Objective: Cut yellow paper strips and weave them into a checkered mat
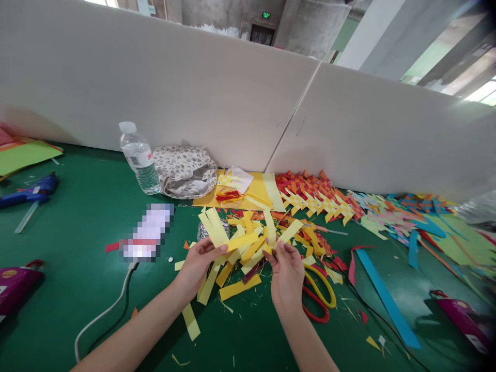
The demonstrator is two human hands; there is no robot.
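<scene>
We pinch yellow paper strips (242, 241) with our left hand (201, 263) and right hand (287, 271), which has scissors (332, 294) beside it, over piled paper cuttings (240, 287) on the green table (93, 206).

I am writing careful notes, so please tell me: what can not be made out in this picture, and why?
All in the head view:
Phone screen: covered by square blur.
Scissors: blades hidden by the right hand and paper strips.
Blue glue gun: cut off by the left edge.
Bottle label: small print unreadable.
Green sign: lettering too small.
</scene>
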